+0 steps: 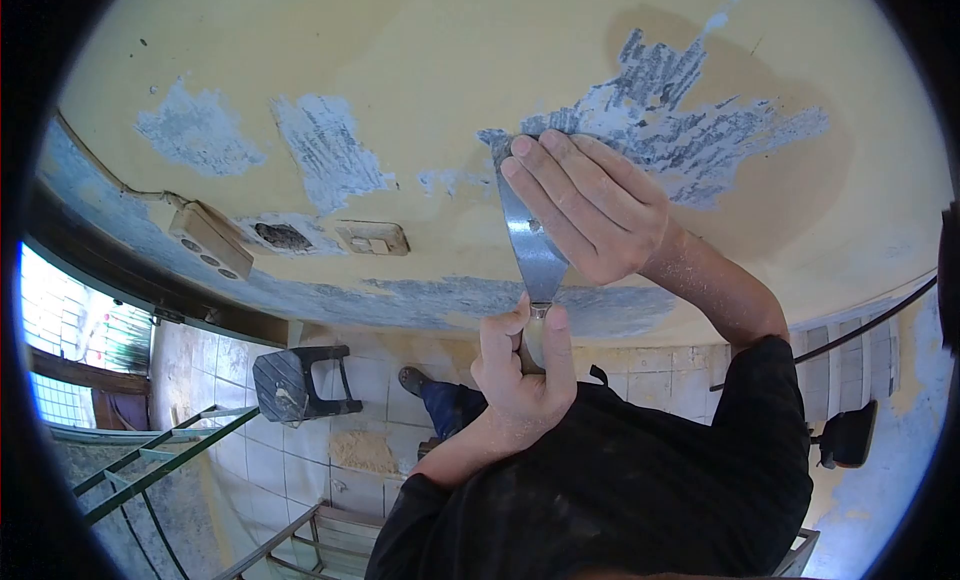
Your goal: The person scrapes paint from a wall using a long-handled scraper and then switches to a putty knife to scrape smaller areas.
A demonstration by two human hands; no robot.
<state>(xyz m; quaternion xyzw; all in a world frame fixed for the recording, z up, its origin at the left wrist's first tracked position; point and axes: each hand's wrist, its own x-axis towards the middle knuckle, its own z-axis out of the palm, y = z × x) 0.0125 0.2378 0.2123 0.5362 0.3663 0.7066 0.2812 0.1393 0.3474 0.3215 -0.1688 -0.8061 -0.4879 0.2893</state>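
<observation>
A putty knife [530, 242] with a wide metal blade meets the yellow wall [430, 70] at the lower left end of a large scraped patch [690, 130]. Its pale handle is gripped by my left hand [525, 375], from below. The fingers of my right hand [590, 205] lie stretched and close together on the blade, their tips near its upper edge. Dust speckles my right hand and forearm. Two smaller scraped patches, a middle one [325, 150] and a left one [198, 130], show grey and bluish-white under the yellow paint.
On the wall at left are a socket strip [210, 242], a hole [282, 237] and a switch plate [373, 238]. Below stand a dark stool [285, 385] and a green ladder [150, 472] on the tiled floor [262, 472]. A dark cable [868, 330] runs at right.
</observation>
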